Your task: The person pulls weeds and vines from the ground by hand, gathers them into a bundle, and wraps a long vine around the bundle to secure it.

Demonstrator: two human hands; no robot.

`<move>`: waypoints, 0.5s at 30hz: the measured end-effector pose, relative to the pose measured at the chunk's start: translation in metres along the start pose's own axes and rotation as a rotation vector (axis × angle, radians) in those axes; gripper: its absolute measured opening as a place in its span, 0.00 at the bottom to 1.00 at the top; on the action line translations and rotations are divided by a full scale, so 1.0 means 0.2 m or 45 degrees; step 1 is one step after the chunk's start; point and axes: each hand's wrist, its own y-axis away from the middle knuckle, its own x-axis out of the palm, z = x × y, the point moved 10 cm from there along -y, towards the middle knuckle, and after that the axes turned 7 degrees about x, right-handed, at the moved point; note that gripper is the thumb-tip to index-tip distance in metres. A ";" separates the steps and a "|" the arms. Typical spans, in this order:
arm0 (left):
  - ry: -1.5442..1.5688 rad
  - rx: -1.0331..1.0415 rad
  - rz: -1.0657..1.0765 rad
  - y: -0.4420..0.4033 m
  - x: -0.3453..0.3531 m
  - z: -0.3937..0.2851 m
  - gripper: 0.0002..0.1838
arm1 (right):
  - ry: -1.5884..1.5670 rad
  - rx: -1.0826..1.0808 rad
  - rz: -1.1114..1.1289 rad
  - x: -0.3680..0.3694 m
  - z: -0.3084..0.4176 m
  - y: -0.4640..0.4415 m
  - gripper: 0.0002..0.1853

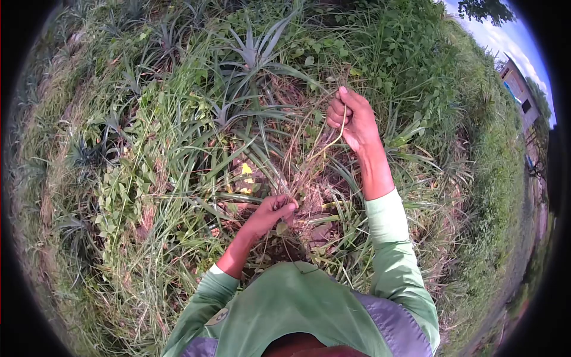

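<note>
My right hand (352,116) is raised in front of me, its fingers closed round a thin pale plant stem (331,144) that bends down toward the ground. Low and nearer my body, my left hand (270,215) has its thumb and fingers pinched together among dry grass (303,193) and stems. What the left fingers hold is too small and tangled to make out. Just beyond the hands stands a spiky grey-green plant (253,53) like a pineapple, its long leaves reaching toward them. A yellow patch (246,172) shows between the left hand and that plant.
Thick grass and leafy weeds (410,65) grow on all sides. More spiky plants (89,152) stand to the left. A building (518,89) appears at the far right edge, under the sky.
</note>
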 end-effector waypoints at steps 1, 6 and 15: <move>-0.099 -0.036 -0.146 0.01 -0.11 0.05 0.12 | -0.004 -0.017 0.063 -0.02 0.01 0.01 0.13; -0.298 0.045 -0.514 0.05 -0.37 -0.08 0.15 | -0.074 0.021 -0.019 -0.20 -0.09 0.09 0.10; -1.320 -0.015 -0.533 0.11 -0.49 -0.41 0.20 | 1.460 -0.322 -0.963 -0.60 -0.16 0.41 0.33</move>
